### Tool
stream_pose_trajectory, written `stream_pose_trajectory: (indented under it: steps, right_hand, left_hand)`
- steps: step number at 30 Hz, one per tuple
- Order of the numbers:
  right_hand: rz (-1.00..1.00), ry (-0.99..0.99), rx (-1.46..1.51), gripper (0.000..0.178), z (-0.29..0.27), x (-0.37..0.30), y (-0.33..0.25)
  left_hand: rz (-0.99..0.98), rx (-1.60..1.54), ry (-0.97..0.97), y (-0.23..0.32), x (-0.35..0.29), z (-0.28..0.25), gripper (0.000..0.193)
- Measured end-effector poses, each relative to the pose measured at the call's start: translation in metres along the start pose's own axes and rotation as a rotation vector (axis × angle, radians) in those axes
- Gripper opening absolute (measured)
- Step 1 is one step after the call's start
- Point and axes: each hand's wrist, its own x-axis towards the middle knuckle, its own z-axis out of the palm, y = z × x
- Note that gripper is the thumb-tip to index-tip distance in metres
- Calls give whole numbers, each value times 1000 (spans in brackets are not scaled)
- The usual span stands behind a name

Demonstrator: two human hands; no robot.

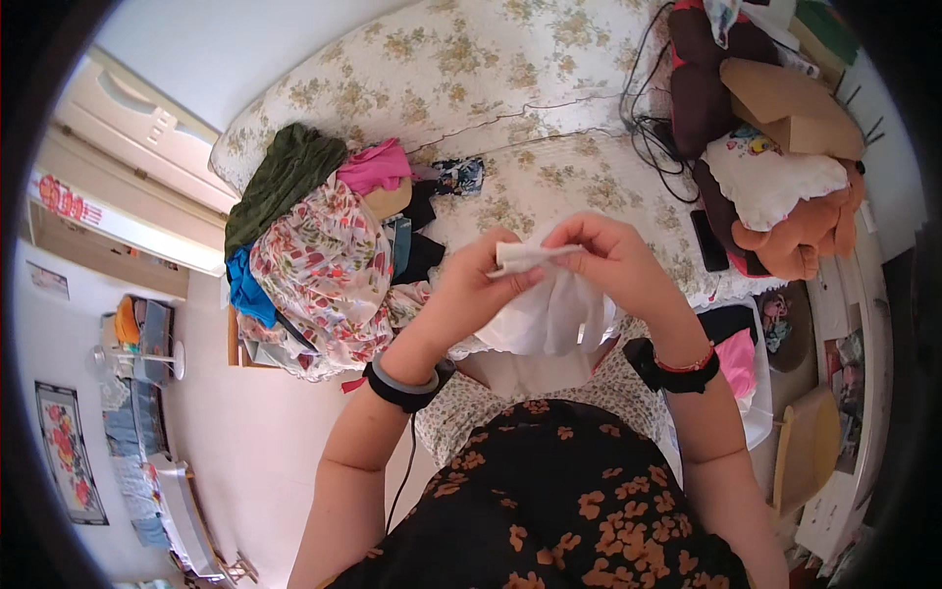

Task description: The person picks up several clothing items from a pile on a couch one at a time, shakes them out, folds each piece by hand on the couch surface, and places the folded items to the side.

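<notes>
A thin white piece of cloth (554, 319) hangs between my two hands over my lap; its exact kind cannot be made out. My left hand (483, 285) pinches a folded, thicker edge of it between thumb and fingers. Close beside it, my right hand (610, 257) has its thumb and fingertips closed on the same edge. The lower part of the cloth drapes down in loose folds. To the left of my hands lies a heap of clothes, with a red-and-white floral garment (324, 250), a dark green one (285, 177) and a pink one (375, 167).
A floral quilted cover (549, 162) spreads over the bed in front of me. Black cables (653, 147) and a phone (709, 241) lie on the right, by a brown plush toy (805, 231) and a cardboard box (785, 103). A plastic bin (760, 422) with clothes stands at my right.
</notes>
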Motion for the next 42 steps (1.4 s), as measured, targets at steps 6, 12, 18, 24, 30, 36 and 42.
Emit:
stream_pose_trajectory:
  steps: [6, 12, 18, 24, 30, 36, 42]
  right_hand:
    - [10, 211, -347, 17, -17, -18, 26]
    - [102, 505, -192, 33, -38, -31, 82]
    - [-176, 427, -734, 53, -1, -38, 72]
    - [118, 424, -751, 31, -52, -39, 111]
    - [-467, 819, -475, 26, -139, -22, -5]
    - [-577, 660, -803, 26, -144, -7, -102]
    - [-433, 407, -1038, 16, -79, -11, -198]
  left_hand:
    - [211, 203, 108, 33, 24, -1, 20]
    - [204, 273, 151, 61, 31, 6, 21]
    - [178, 264, 223, 70, 27, 11, 20]
    - [219, 358, 331, 92, 18, -9, 21]
    - [171, 451, 199, 99, 0, -67, 22]
    - [355, 460, 653, 135, -3, -124, 24]
    - [658, 395, 1072, 178, -17, -145, 28]
